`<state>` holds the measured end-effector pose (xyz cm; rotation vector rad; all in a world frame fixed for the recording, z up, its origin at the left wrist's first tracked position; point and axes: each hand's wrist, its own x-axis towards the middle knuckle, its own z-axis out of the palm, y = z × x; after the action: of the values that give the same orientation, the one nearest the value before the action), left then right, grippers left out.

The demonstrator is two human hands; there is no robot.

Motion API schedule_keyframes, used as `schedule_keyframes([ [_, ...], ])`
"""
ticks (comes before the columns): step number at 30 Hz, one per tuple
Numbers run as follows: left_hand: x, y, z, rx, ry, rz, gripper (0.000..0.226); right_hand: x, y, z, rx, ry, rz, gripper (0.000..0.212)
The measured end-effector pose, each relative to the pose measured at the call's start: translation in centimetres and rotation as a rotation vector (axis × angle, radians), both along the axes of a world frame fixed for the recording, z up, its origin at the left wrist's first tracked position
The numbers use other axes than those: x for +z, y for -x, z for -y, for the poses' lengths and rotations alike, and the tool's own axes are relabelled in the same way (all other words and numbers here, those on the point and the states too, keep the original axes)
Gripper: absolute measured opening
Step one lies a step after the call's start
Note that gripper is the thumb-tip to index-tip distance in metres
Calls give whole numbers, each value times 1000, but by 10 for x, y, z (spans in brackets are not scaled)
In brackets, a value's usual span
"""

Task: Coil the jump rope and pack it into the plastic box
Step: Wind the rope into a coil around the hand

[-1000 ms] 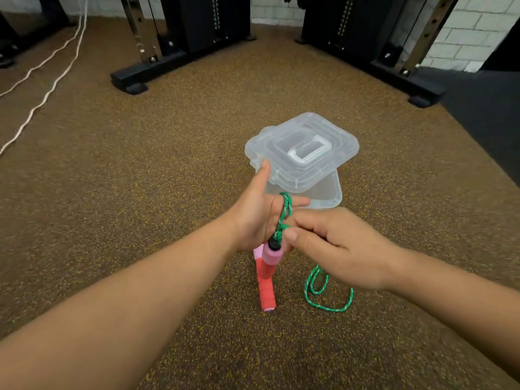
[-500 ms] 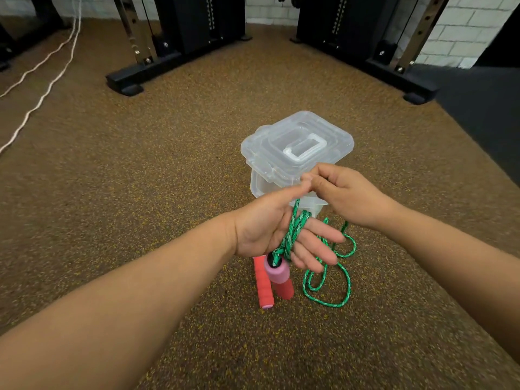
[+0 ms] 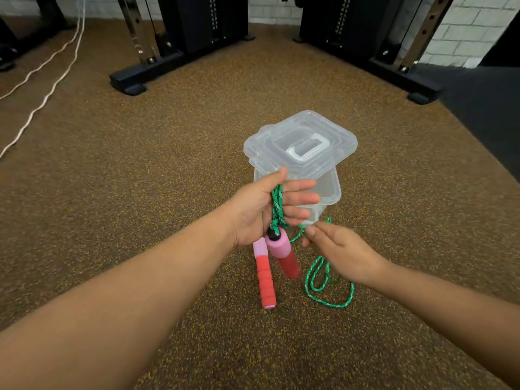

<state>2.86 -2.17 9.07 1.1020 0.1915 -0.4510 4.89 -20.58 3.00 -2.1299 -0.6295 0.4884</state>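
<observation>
Speckled brown gym floor [image 3: 140, 178], black machine bases [image 3: 135, 80] behind. Left hand [image 3: 261, 209] is open, fingers spread, green jump rope [image 3: 277, 205] looped over its palm; one pink-and-red handle [image 3: 282, 256] dangles, pointing down. Second handle [image 3: 264, 277] lies on the floor, long axis running toward the camera. Right hand [image 3: 337, 249] pinches a rope strand in a narrow grip. Clear plastic box [image 3: 329, 190] sits just beyond, lid [image 3: 301, 144] askew on top.
</observation>
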Motion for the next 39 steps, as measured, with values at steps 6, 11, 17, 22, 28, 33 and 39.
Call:
schedule_keyframes([
  [6,-3,-5,-5,31,67,-74,76,16,21,3,249,216,127,20],
  [11,-5,-5,-2,14,13,-90,91,40,27,-5,447,342,212,26],
  [17,-14,-2,-1,-103,-231,-121,98,81,19,-15,527,308,257,31],
  [22,-26,2,-4,-308,-294,-74,107,103,2,-28,360,44,70,28],
  [28,-12,5,4,-423,-302,-40,108,86,-29,-26,116,-43,-15,28],
  [33,-6,6,5,-506,-279,-59,80,55,-36,-22,18,-82,-178,33],
  [39,-1,5,0,-354,-107,-45,43,30,-28,-15,-78,-218,-264,33],
])
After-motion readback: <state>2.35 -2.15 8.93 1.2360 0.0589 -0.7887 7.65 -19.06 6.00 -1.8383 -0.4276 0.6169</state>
